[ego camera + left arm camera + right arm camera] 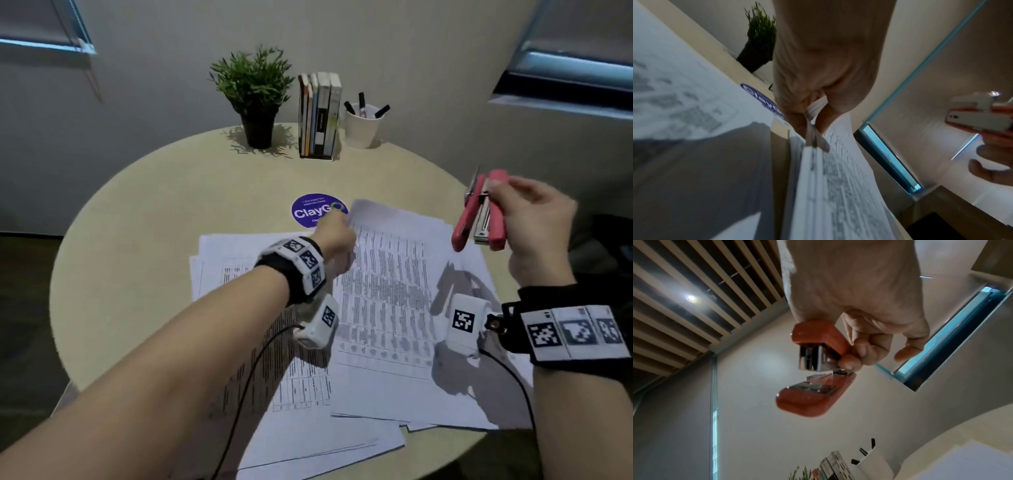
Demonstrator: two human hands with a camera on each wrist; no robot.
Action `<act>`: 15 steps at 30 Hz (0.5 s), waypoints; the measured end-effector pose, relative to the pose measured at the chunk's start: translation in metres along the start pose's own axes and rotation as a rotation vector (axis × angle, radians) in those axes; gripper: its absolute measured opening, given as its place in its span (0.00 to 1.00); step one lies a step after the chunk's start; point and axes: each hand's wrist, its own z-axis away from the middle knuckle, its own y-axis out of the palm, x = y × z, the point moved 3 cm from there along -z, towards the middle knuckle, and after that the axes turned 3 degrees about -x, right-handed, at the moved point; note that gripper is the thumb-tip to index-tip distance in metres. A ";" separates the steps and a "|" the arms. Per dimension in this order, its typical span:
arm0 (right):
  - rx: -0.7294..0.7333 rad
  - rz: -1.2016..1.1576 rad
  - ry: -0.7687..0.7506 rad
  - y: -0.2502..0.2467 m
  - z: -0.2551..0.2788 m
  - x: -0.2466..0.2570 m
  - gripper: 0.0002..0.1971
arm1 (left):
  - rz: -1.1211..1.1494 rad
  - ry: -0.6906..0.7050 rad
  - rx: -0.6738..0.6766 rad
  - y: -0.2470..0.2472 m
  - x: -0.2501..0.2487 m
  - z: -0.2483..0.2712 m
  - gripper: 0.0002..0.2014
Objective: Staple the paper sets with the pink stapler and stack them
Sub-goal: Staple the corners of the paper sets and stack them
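Printed paper sets [387,301] lie spread over the round table. My left hand [334,233] pinches the far left corner of the top set [818,105] and lifts it a little off the sheets below. My right hand [527,219] holds the pink stapler [479,212] in the air above the table's right side, its mouth hanging open. In the right wrist view the stapler [818,366] shows its metal magazine and its pink base spread apart. More sheets [233,267] lie under my left forearm.
A purple round sticker [313,209] sits just beyond the papers. At the table's far edge [191,144] stand a potted plant [255,99], a rack of books [318,116] and a white cup of markers [362,128].
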 end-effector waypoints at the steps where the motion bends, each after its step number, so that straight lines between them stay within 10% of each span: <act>1: 0.007 0.003 0.001 0.000 0.002 -0.001 0.13 | -0.053 0.029 -0.017 0.009 -0.002 0.000 0.13; 8: 0.065 0.015 0.003 0.013 0.012 -0.011 0.14 | -0.292 0.204 -0.013 0.018 0.006 -0.005 0.03; 15: 0.112 0.070 0.051 0.039 0.023 -0.014 0.05 | -0.890 0.131 -0.068 -0.079 0.042 -0.004 0.37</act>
